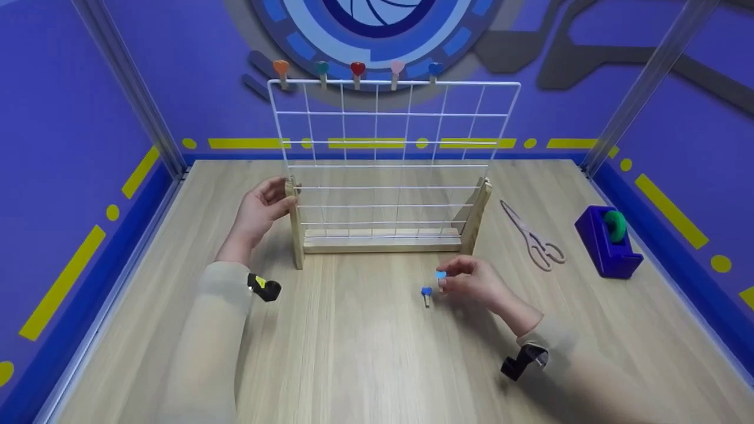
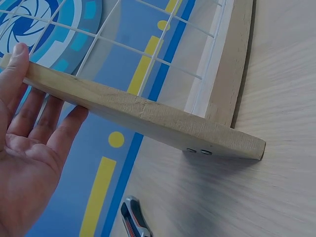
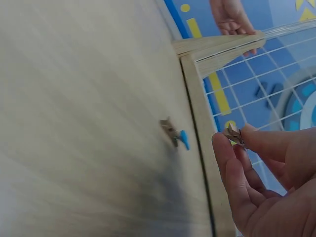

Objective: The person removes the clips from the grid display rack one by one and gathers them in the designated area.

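A white wire grid stands in a wooden stand at the middle of the table. Several heart-headed clips sit along its top wire. My left hand holds the top of the stand's left upright, with the thumb of that left hand on one side and the fingers behind. In front of the stand my right hand pinches a small blue-headed clip just above the table; in the right wrist view this right hand has the clip between thumb and fingers. A second blue clip lies on the table beside it.
Pink scissors lie right of the stand. Further right sits a purple tape dispenser with a green roll. Blue walls and metal posts enclose the wooden table at the back and sides.
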Tool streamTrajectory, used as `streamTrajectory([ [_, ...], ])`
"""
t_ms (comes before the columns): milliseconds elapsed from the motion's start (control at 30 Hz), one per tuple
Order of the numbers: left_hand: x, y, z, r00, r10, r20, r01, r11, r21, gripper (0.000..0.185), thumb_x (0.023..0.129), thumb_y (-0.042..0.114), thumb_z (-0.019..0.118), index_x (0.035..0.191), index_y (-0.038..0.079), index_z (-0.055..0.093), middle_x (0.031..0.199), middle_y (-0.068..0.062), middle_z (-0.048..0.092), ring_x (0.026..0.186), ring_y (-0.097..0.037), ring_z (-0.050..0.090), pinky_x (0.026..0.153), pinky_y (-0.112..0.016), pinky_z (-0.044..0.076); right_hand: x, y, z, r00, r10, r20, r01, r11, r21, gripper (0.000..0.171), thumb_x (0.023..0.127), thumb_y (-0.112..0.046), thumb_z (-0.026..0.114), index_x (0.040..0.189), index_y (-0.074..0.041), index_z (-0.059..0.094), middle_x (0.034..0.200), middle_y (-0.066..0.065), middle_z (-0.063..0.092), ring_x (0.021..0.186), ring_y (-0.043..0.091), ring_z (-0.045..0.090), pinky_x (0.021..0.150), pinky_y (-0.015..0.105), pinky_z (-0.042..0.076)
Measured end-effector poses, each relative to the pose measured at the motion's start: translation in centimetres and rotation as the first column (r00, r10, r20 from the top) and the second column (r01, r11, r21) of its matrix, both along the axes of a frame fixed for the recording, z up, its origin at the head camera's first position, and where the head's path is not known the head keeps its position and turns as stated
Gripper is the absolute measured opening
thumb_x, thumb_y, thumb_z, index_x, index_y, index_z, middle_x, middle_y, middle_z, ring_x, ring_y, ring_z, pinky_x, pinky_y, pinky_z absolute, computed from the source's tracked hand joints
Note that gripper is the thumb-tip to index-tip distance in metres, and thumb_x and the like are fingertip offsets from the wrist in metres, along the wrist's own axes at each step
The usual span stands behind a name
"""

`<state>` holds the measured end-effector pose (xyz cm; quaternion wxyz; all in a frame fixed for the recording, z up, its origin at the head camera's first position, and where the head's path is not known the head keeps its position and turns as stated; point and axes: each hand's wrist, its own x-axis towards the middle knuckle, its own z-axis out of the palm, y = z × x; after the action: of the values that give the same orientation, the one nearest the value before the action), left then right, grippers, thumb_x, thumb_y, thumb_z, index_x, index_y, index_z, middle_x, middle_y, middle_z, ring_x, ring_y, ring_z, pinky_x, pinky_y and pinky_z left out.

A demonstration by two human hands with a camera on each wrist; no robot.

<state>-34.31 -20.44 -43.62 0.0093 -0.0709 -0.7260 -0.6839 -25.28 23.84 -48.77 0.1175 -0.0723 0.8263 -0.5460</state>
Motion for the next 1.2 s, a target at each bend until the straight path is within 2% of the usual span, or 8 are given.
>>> streamTrajectory([
  [167,0.1,0.0,0.1,1.000,-0.004,0.008,0.004,1.000,-0.014,0.053,0.099,0.010,0.069,0.148,0.005,0.049,0.150,-0.019,0.056,0.116,-0.003,0.065,0.094,-0.018,0.057,0.1,-0.1,-1.3,0.999,-0.006,0.041,0.004,0.999,0.053,0.023,0.091,-0.003,0.076,0.112,0.003,0.071,0.092,0.006,0.066,0.080,0.012,0.067,0.070,0.023,0.061],
  [400,0.0,0.1,0.1,1.000,-0.002,0.005,0.002,1.000,-0.015,0.053,0.099,0.010,0.069,0.148,0.006,0.049,0.150,-0.017,0.057,0.116,-0.003,0.064,0.093,-0.018,0.057,0.1,-0.3,-2.0,0.991,0.016,0.136,-0.019,1.000,0.017,0.021,0.092,0.004,0.071,0.112,0.005,0.069,0.089,0.008,0.072,0.070,0.014,0.072,0.065,0.028,0.063],
  [767,0.1,0.1,0.3,1.000,0.007,-0.002,-0.007,1.000,-0.022,0.054,0.098,0.015,0.071,0.148,0.009,0.051,0.146,-0.010,0.062,0.118,-0.005,0.064,0.094,-0.018,0.056,-0.2,-0.5,-2.2,0.995,0.015,0.101,-0.024,0.995,0.094,0.017,0.091,0.006,0.070,0.109,0.005,0.070,0.082,0.008,0.072,0.063,0.010,0.068,0.059,0.023,0.058],
  [967,0.1,0.1,0.2,1.000,0.008,0.000,-0.008,1.000,-0.017,0.054,0.098,0.013,0.071,0.147,0.008,0.051,0.147,-0.014,0.061,0.117,-0.004,0.065,0.094,-0.019,0.057,-0.2,-0.6,-2.4,0.996,0.007,0.094,-0.019,0.991,0.129,0.018,0.091,0.007,0.071,0.108,0.004,0.071,0.079,0.006,0.071,0.061,0.011,0.066,0.058,0.022,0.058],
  [1200,0.0,0.0,0.0,1.000,0.008,-0.003,-0.008,1.000,-0.019,0.053,0.098,0.013,0.071,0.147,0.008,0.051,0.149,-0.018,0.057,0.116,-0.003,0.065,0.094,-0.019,0.057,-0.1,-0.3,-2.6,0.996,0.019,0.090,-0.030,0.993,0.118,0.026,0.092,0.004,0.072,0.117,0.004,0.068,0.086,0.009,0.074,0.064,0.011,0.068,0.060,0.023,0.058],
])
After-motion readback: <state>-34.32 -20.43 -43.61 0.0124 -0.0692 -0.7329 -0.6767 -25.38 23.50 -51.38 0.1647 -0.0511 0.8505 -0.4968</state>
